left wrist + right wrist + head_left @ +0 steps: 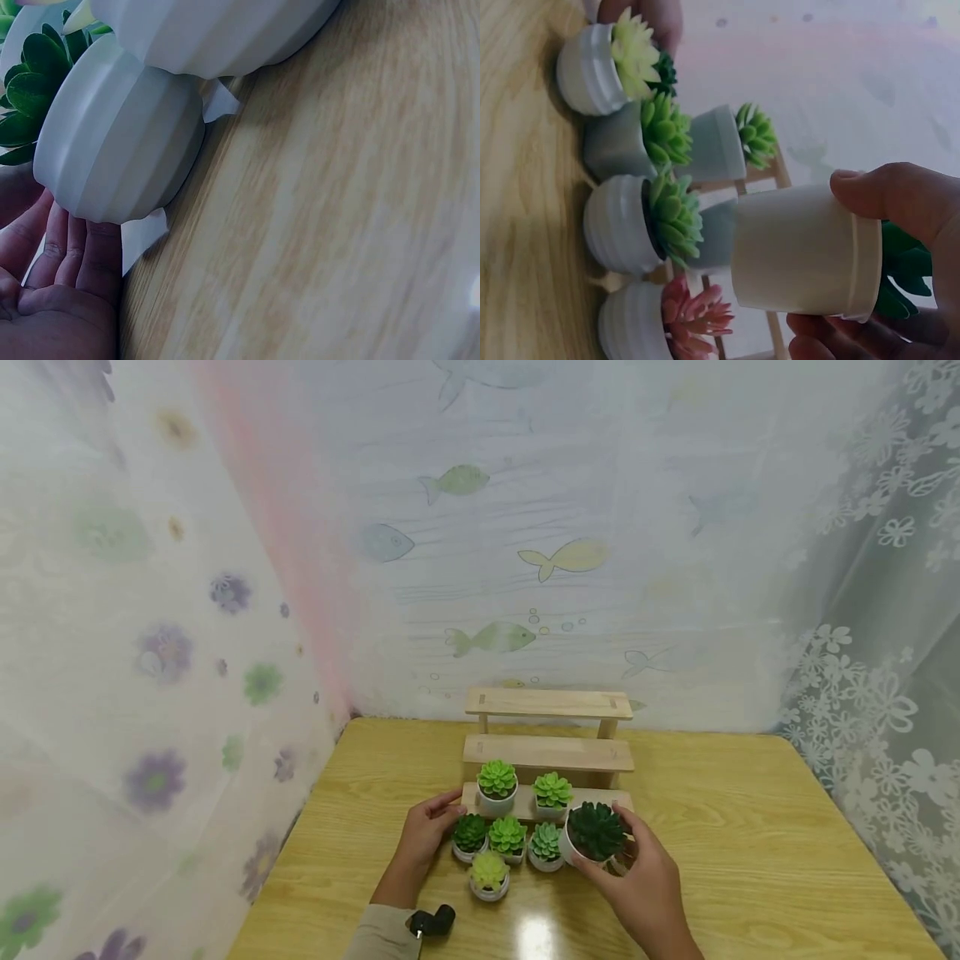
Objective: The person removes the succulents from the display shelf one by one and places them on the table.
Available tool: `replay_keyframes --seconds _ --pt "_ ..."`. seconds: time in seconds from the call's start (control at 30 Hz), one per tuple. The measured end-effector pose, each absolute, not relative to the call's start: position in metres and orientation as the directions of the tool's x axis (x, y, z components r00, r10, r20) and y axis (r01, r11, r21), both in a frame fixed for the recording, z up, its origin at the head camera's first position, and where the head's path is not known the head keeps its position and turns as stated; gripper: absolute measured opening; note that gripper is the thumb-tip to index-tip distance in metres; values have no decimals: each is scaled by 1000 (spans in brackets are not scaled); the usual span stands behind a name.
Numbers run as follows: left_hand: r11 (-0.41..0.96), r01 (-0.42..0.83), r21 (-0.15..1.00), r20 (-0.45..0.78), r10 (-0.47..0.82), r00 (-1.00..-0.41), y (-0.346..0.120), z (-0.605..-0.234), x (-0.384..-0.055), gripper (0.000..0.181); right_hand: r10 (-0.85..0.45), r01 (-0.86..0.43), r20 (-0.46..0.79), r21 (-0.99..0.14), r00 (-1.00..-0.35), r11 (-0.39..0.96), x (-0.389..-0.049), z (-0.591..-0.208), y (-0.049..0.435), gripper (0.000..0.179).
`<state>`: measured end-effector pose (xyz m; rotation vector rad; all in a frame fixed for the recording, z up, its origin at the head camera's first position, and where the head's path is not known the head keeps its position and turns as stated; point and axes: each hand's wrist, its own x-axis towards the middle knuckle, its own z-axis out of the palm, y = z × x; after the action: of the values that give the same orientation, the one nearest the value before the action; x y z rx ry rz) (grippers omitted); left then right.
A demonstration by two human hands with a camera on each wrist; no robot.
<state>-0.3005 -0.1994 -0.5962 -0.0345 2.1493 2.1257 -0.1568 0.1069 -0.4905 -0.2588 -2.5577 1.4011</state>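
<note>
A dark green artificial succulent in a smooth white pot (802, 251) is gripped by my right hand (645, 881), raised before the lowest tier's right end. My left hand (423, 839) lies at the left end of the wooden three-tier stand (547, 703), fingers extended next to a ribbed white pot (120, 135) with a dark green succulent. Two bright green succulents, the left (497, 778) and the right (552, 791), stand on the lowest tier. In front are a bright green succulent (507, 837), a pale blue-green one (547, 841) and a yellow-green one (489, 870).
A pink-red succulent (697, 315) in a ribbed pot shows in the right wrist view; in the head view it is hidden. The wood-grain table (750, 827) extends to both sides. Printed curtains (525, 593) hang behind and beside it.
</note>
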Motion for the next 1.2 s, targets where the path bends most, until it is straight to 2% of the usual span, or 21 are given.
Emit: replay_keyframes --seconds 0.5,0.87,1.2 --pt "1 -101 995 -101 68 -993 -200 -595 -304 44 174 46 42 -880 -984 472 -148 -504 93 91" --pt "24 -92 995 -94 58 -994 -202 -594 -305 45 120 -41 125 -842 -985 538 -143 -509 86 86" --pt "16 -105 994 -105 59 -993 -199 -596 -302 42 57 -16 69 -761 -996 648 -138 -520 80 88"
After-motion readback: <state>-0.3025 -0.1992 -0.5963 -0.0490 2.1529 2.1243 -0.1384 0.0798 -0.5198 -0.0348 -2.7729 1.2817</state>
